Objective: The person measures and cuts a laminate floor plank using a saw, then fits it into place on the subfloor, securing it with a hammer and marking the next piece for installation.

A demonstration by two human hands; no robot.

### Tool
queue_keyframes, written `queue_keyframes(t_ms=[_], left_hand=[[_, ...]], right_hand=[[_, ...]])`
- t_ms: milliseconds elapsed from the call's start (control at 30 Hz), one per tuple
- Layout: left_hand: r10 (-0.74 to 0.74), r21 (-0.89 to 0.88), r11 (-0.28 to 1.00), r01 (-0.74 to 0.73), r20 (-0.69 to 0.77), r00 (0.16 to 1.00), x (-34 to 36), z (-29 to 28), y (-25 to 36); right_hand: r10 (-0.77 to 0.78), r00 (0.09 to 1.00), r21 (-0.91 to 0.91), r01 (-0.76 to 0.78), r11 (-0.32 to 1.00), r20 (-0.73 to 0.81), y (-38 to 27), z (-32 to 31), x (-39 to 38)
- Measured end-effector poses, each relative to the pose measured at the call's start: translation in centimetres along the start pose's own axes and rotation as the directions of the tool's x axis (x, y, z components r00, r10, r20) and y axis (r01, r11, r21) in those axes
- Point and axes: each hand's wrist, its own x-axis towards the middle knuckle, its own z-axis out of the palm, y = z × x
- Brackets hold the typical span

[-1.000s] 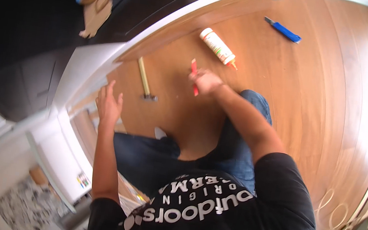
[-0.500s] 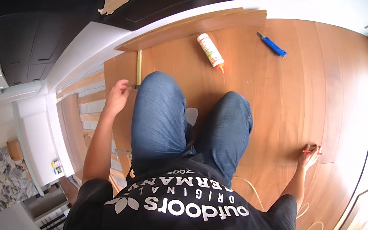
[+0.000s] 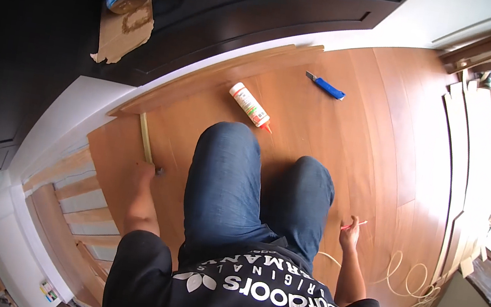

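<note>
R grip (image 3: 349,234) holding red pencil (image 3: 362,223); L grip (image 3: 144,172) nr hammer (image 3: 145,137), can't tell width.

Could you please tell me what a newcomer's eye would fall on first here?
Probably the white bottle with a red nozzle, lying on the wooden floor beyond the knees, with the blue utility knife farther out to its right. Next might come the right hand, holding a slim red stick out on the right, and the hammer on the left, its head close to the left hand.
</note>
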Motion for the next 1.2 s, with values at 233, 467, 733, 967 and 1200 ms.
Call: queue_keyframes(t_ms=[233, 467, 733, 967, 1200], left_hand=[[0.046, 0.097, 0.995, -0.025, -0.226, 0.973, 0.6, -2.4, 1.8], [0.16, 0.088, 0.987, -0.136, -0.405, 0.9, 1.2, 0.9, -1.8], [-0.033, -0.461, 0.885, 0.069, 0.086, 0.996, -2.5, -4.4, 1.8], [-0.137, -0.623, 0.781, 0.044, -0.103, 0.985, -3.0, -1.3, 1.5], [-0.141, -0.838, 0.544, 0.037, -0.048, 0.989, 1.8, -1.5, 13.0]], right_hand=[[0.391, 0.874, -0.247, -0.327, 0.912, 0.288, -5.8, -6.9, -7.4], [0.045, 0.998, -0.186, -0.037, 0.982, 0.042, -9.3, -13.7, 6.0], [-0.126, 0.992, -0.088, 0.125, 0.988, 0.0, -16.3, -12.2, 9.2], [0.014, 0.992, 0.002, -0.014, 1.0, 0.122, -13.7, -7.0, 2.7], [0.156, 0.981, -0.05, -0.151, 0.987, 0.115, -16.0, -8.2, -0.3]])
